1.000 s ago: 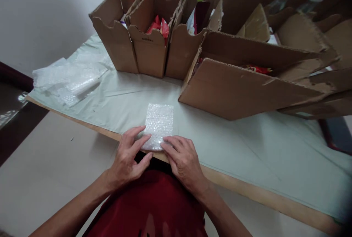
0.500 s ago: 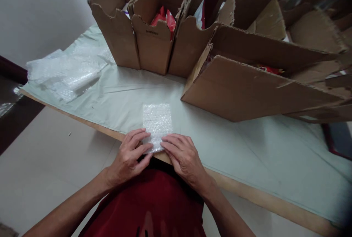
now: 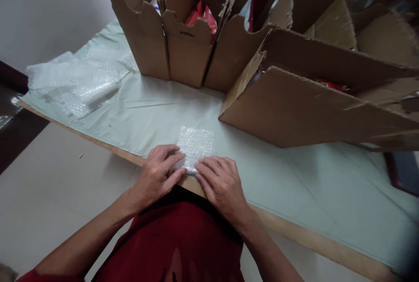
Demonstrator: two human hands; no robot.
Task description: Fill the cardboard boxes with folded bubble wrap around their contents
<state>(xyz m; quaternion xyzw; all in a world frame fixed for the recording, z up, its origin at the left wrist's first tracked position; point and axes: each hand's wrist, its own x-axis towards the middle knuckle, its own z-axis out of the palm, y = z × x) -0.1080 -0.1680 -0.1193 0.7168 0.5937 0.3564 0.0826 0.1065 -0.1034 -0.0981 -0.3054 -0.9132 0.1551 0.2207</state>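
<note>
A small piece of clear bubble wrap [image 3: 197, 143] lies on the green cloth at the table's front edge, its near edge folded over into a thicker band. My left hand [image 3: 160, 170] grips the near left corner, thumb at the front edge and fingers curved over the top. At the near right corner, my right hand [image 3: 221, 179] holds the wrap the same way, fingertips pressing the fold. Whether anything lies inside the fold cannot be seen.
More bubble wrap sheets [image 3: 78, 79] lie in a loose pile at the left. Upright cardboard holders [image 3: 186, 57] line the back, with red packets [image 3: 202, 15] inside one. A cardboard box [image 3: 294, 107] lies on its side at the right, near a dark flat object [image 3: 404, 168].
The near edge of the bubble wrap has been folded further away from me, so the flat part is shorter. Both hands have moved slightly forward with it. The camera view has shifted a little.
</note>
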